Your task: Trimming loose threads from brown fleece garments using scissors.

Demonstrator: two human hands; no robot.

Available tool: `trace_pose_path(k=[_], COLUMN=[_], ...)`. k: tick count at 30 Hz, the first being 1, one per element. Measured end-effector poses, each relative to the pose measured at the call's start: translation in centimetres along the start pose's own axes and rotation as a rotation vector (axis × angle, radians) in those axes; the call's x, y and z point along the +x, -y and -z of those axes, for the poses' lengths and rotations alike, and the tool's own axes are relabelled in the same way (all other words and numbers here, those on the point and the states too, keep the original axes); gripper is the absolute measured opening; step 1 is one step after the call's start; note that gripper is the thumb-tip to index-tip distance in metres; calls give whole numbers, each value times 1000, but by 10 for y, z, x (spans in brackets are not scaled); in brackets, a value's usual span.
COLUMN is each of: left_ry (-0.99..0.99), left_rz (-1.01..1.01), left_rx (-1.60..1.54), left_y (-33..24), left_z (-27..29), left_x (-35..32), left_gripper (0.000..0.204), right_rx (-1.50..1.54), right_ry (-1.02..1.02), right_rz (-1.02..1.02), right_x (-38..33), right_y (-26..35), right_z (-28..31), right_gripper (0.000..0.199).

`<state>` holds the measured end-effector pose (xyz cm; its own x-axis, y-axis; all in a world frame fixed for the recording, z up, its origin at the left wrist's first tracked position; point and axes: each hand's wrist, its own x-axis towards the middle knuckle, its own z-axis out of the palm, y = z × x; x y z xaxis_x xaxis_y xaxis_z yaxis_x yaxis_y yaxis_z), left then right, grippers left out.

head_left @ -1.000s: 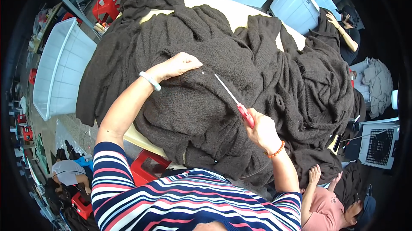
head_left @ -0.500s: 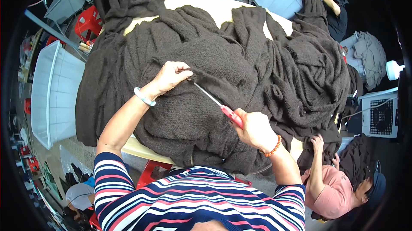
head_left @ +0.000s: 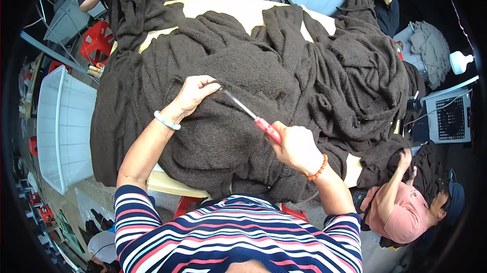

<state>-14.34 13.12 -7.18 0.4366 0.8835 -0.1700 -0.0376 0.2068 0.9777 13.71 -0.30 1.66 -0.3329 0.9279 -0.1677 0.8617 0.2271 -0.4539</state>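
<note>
Around, white bins (head_left: 63, 126), red stool (head_left: 96, 42), co-worker's pink sleeve (head_left: 401, 212).

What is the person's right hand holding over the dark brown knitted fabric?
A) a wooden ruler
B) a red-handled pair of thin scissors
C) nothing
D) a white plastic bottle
B: the right hand grips red-handled scissors whose thin blades point toward the left hand on the dark brown knitted fabric.

matt, nubbly dark knit cloth (head_left: 284, 75); scissors (head_left: 252, 116) (red plastic handle, metal blades).
</note>
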Motion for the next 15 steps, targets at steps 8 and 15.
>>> trace_pose_path(k=[8, 15], left_ry=[-4, 96], left_rz=[27, 216], left_rx=[-69, 338], left_y=[-9, -12], left_z=[-7, 46], left_x=[-12, -41], left_gripper=[13, 27], right_rx=[-16, 21], right_ry=[9, 16], right_rz=[-26, 8], right_x=[1, -9], right_y=[-3, -10], right_z=[-7, -8], right_gripper=[19, 18])
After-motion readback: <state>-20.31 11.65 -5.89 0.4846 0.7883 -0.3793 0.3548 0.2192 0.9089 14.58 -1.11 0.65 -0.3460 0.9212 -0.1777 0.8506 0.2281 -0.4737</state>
